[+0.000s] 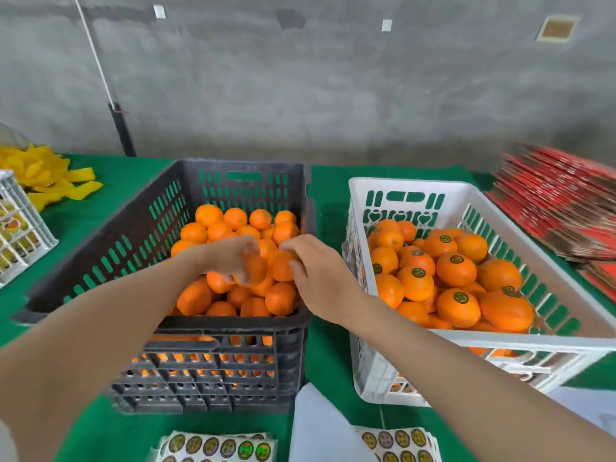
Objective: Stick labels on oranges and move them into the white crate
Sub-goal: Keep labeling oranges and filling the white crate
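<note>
1. A table covered in green cloth [326, 378] carries everything
2. A dark grey slotted plastic crate [160, 228] stands left of centre, heaped with unlabelled oranges [233, 221]
3. A white slotted plastic crate [466, 198] sits just beside it on the right, holding labelled oranges [456, 308] with round dark stickers
4. A stack of flat red cartons [560, 201] lies at the far right
5. Sheets of round labels [216, 446] lie at the near edge
6. The left hand [230, 258] curls its fingers round a held orange [256, 268] in the dark crate
7. The right hand [320, 281] pinches a neighbouring orange [281, 266] between thumb and fingers
</note>
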`<action>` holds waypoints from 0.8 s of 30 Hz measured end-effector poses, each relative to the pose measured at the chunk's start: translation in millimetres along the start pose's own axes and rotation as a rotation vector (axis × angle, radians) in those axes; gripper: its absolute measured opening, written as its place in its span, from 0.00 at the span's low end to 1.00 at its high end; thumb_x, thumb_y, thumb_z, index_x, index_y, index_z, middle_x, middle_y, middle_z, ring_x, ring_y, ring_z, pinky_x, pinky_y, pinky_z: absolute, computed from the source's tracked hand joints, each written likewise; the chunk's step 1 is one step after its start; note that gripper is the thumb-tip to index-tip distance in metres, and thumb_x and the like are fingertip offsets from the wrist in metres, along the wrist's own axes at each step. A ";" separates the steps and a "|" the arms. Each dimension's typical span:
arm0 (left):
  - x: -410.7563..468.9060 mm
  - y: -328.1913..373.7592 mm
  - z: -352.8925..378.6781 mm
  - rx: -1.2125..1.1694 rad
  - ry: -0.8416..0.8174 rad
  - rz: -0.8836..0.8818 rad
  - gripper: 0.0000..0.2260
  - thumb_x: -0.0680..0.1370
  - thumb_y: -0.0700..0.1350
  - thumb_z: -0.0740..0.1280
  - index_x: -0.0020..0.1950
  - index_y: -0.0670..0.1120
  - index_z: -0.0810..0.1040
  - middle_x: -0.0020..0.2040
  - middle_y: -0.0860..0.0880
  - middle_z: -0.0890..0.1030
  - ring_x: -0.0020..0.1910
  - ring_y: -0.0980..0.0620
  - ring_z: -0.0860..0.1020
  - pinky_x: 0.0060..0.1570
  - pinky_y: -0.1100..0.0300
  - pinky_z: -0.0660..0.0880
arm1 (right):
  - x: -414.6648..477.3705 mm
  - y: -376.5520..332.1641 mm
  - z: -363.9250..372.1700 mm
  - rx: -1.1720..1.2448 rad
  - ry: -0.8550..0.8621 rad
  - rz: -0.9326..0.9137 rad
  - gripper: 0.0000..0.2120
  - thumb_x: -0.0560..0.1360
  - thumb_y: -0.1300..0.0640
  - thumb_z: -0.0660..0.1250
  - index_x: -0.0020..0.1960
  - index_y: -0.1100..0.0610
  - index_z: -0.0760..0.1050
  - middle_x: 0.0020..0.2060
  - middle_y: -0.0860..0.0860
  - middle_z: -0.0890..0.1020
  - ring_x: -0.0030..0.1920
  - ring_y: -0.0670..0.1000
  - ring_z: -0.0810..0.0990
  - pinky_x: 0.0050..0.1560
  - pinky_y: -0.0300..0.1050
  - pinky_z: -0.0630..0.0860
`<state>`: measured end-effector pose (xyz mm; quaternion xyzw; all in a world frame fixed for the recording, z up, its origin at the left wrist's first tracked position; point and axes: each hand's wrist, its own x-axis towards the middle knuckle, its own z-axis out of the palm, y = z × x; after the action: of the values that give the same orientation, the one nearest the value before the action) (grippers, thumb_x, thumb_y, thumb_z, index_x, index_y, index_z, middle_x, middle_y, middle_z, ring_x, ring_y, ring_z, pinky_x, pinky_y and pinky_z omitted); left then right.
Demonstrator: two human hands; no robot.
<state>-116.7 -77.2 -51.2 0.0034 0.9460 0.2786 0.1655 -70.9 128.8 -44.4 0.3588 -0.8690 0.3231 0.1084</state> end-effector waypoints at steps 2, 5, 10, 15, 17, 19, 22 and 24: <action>-10.4 2.6 -14.8 -0.338 0.137 0.157 0.26 0.69 0.30 0.73 0.60 0.49 0.70 0.58 0.47 0.72 0.49 0.53 0.76 0.37 0.66 0.76 | -8.8 -0.5 -8.1 0.089 0.089 0.060 0.13 0.79 0.66 0.56 0.62 0.62 0.72 0.58 0.56 0.75 0.58 0.52 0.72 0.59 0.41 0.67; -51.2 17.2 -25.6 -0.685 0.263 0.384 0.33 0.61 0.29 0.75 0.56 0.59 0.72 0.58 0.48 0.74 0.50 0.51 0.77 0.41 0.58 0.78 | -38.8 -0.7 -18.6 0.229 0.293 0.108 0.13 0.79 0.69 0.56 0.60 0.62 0.73 0.55 0.55 0.77 0.55 0.47 0.74 0.58 0.32 0.70; -109.6 42.1 3.5 -0.997 0.207 0.542 0.36 0.55 0.25 0.72 0.54 0.56 0.69 0.55 0.45 0.76 0.47 0.41 0.81 0.42 0.46 0.81 | -105.3 -2.4 -16.6 0.376 0.330 0.129 0.13 0.78 0.69 0.56 0.53 0.54 0.73 0.44 0.47 0.80 0.46 0.43 0.78 0.46 0.29 0.73; -143.8 70.0 37.6 -1.089 0.170 0.505 0.41 0.58 0.22 0.71 0.61 0.58 0.70 0.47 0.49 0.83 0.40 0.42 0.84 0.33 0.55 0.80 | -156.3 32.7 7.8 0.202 -0.067 0.298 0.10 0.78 0.70 0.56 0.53 0.63 0.75 0.43 0.53 0.79 0.43 0.50 0.77 0.47 0.36 0.75; -155.9 81.8 50.6 -1.124 0.127 0.534 0.37 0.60 0.26 0.73 0.61 0.55 0.71 0.50 0.49 0.82 0.43 0.43 0.83 0.39 0.55 0.80 | -169.1 53.2 24.5 0.045 -0.367 0.466 0.11 0.80 0.63 0.56 0.55 0.63 0.75 0.48 0.55 0.79 0.48 0.51 0.77 0.52 0.42 0.74; -165.5 92.2 66.1 -1.218 0.040 0.519 0.37 0.57 0.37 0.82 0.61 0.54 0.73 0.55 0.47 0.80 0.48 0.40 0.82 0.44 0.54 0.80 | -174.3 65.6 41.6 -0.095 -0.554 0.537 0.18 0.81 0.51 0.54 0.43 0.61 0.74 0.39 0.54 0.76 0.39 0.49 0.74 0.38 0.42 0.69; -174.6 99.0 100.0 -1.300 -0.028 0.424 0.32 0.58 0.51 0.82 0.58 0.53 0.75 0.60 0.43 0.75 0.53 0.39 0.79 0.46 0.52 0.80 | -176.3 66.2 63.9 -0.135 -0.632 0.563 0.25 0.76 0.40 0.59 0.29 0.56 0.62 0.27 0.50 0.65 0.29 0.46 0.65 0.28 0.39 0.58; -177.1 97.2 128.8 -1.301 -0.018 0.304 0.24 0.64 0.44 0.77 0.58 0.52 0.75 0.60 0.42 0.73 0.52 0.42 0.79 0.45 0.53 0.79 | -177.7 62.8 75.1 -0.068 -0.606 0.567 0.22 0.72 0.46 0.66 0.28 0.56 0.61 0.25 0.49 0.63 0.27 0.46 0.63 0.28 0.40 0.58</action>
<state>82.9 55.2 -46.4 0.0385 0.5728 0.8126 0.1005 16.6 212.6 -207.1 0.1805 -0.9361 0.1911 -0.2335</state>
